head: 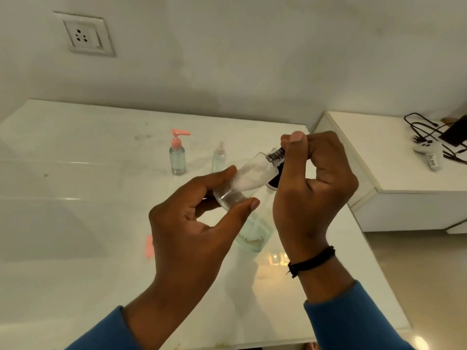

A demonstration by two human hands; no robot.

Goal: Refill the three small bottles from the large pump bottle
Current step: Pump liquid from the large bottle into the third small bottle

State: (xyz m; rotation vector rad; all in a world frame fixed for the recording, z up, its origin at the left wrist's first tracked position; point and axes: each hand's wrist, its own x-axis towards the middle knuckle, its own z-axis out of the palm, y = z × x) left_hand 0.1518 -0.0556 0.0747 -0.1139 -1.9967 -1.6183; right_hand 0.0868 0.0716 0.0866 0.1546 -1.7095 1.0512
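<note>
A: Where do we stand on the refill?

B: Early or midway, we judge. Our left hand [197, 223] pinches the base of a small clear bottle [249, 181], tilted above the middle of the worktop [75, 223], and our right hand [310, 183] has its fingers curled round the dark cap at the neck. Whether we are opening or closing it, we cannot tell.

A: And the other bottles?

B: A pink-pump bottle [178, 154] and a pale spray bottle [219, 157] stand near the worktop's far edge, side by side but apart. The pink one looks partly filled; the spray bottle is too faint to judge.

A: The large pump bottle?

B: A larger clear bottle [252, 236] stands beneath our hands, mostly hidden, so we take it for the source without seeing its pump.

A: Anything else unclear?

B: The white patch inside the held bottle may be contents or glare. A pink thing [149, 246] beside our left wrist is cut off from sight.
</note>
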